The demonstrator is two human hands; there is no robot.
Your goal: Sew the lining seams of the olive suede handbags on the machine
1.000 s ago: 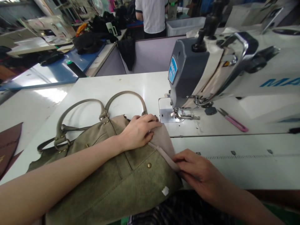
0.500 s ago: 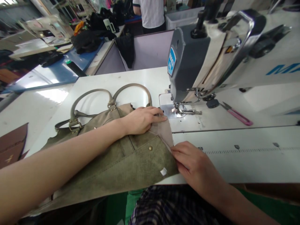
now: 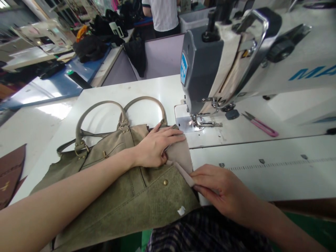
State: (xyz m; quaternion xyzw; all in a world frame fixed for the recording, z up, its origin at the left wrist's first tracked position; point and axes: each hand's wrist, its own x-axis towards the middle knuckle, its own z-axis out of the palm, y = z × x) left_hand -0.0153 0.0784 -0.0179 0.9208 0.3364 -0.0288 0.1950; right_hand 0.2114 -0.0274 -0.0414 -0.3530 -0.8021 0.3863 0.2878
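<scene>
An olive-green handbag (image 3: 154, 203) with two looped handles (image 3: 99, 103) lies on the white sewing table, its lower part hanging over the front edge. My left hand (image 3: 157, 145) rests on the bag's upper right part, fingers stretched toward its right edge. Pale lining (image 3: 181, 154) shows beside those fingertips. Lower down, my right hand (image 3: 212, 183) pinches the folded right edge of the bag between thumb and fingers. A brass stud (image 3: 165, 182) and a small white scrap (image 3: 181, 210) are on the bag's face. Just beyond it stands the sewing machine's presser foot (image 3: 195, 120).
The sewing machine head (image 3: 202, 66) rises at the right. Pink-handled thread snips (image 3: 262, 127) lie under its arm. Brown leather pieces (image 3: 12, 175) are at the far left. A person in a white shirt (image 3: 165, 15) stands behind the partition.
My right hand has drawn the bag's edge down and folded it back, exposing more lining. My left hand has shifted slightly downward with its fingers more spread, and the bag sits a little closer.
</scene>
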